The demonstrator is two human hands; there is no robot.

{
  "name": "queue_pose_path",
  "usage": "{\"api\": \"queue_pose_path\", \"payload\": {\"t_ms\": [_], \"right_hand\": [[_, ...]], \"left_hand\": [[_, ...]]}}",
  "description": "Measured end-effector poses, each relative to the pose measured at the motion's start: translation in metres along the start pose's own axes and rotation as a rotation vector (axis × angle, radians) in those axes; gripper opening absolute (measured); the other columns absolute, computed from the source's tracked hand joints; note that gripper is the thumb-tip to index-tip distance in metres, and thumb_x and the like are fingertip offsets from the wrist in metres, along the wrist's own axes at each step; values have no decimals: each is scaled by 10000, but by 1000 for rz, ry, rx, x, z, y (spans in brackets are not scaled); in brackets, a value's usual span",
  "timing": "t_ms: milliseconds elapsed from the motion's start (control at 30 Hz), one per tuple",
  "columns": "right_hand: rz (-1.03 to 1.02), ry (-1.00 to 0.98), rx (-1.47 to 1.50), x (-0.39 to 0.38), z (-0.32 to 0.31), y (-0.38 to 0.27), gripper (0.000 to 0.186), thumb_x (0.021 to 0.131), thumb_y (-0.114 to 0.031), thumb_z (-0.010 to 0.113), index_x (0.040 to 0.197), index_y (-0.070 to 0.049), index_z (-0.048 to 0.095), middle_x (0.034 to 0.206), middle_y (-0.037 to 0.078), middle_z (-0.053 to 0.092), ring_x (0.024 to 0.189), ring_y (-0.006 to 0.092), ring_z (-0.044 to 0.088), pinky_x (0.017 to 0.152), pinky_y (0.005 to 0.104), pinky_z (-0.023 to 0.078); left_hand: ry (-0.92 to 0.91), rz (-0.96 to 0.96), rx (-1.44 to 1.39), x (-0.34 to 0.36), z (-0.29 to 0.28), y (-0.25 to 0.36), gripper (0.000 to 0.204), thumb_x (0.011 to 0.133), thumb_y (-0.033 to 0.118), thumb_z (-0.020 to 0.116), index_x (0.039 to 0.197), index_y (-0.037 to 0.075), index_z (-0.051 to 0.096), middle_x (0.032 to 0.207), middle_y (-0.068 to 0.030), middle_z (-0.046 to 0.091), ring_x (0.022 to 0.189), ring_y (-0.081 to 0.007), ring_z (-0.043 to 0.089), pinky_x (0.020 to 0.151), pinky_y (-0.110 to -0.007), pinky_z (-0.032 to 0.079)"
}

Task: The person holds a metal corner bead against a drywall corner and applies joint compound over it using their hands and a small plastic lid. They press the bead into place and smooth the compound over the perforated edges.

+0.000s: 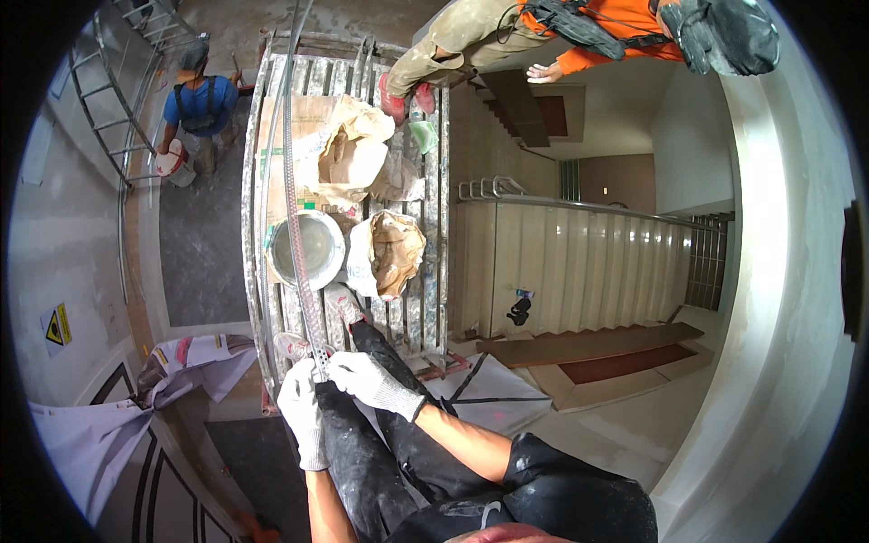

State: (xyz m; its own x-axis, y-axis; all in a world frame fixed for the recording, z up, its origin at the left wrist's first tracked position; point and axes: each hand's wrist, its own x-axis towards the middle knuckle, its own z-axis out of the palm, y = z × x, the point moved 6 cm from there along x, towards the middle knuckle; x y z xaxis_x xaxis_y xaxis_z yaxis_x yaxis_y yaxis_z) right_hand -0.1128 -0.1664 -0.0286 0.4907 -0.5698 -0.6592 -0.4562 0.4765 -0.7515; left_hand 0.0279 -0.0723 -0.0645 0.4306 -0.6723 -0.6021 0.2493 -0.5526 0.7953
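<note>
My left hand (304,409), in a white knit glove, is closed on the near end of a long, thin perforated metal corner bead (291,167). The bead runs away from me over the platform and past the top of the view. Beside it, my right hand (369,380), gloved alike, pinches the same end with its fingertips. Part of the bead's end is hidden by the gloves. Below and beyond my hands are a round bucket (337,237) of greyish material and an open paper bag (364,271) with its rim folded down.
I stand on a slatted metal scaffold platform (415,319). A second torn bag (367,122) lies farther along. A co-worker in orange (593,61) stands at the far end; another in blue (204,107) is on the floor at left, near a ladder (110,107). Stairs (588,262) drop at right.
</note>
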Motion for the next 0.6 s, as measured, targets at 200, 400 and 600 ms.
{"api": "queue_pose_path", "payload": {"t_ms": [200,400,600], "right_hand": [[-143,81,-164,6,3,-5,207,1040,-151,553,981,11,667,809,61,664,694,168,611,675,341,501],[-440,-18,-816,7,17,-23,152,990,-152,583,889,-71,663,813,113,665,681,324,652,589,432,499],[-447,118,-734,65,-23,-66,208,990,-127,584,1109,-18,715,1035,176,724,919,331,705,820,420,564]], "left_hand": [[-156,-25,-349,60,27,4,468,1066,257,573,1442,-18,524,1307,-77,646,1103,-147,633,967,-305,517],[-163,-246,-299,63,38,20,373,1060,238,559,1367,28,586,994,-56,656,816,-125,626,694,-287,543],[-199,-159,-421,71,21,-21,306,1073,178,551,1339,31,589,971,7,656,778,-61,595,671,-242,519]]}}
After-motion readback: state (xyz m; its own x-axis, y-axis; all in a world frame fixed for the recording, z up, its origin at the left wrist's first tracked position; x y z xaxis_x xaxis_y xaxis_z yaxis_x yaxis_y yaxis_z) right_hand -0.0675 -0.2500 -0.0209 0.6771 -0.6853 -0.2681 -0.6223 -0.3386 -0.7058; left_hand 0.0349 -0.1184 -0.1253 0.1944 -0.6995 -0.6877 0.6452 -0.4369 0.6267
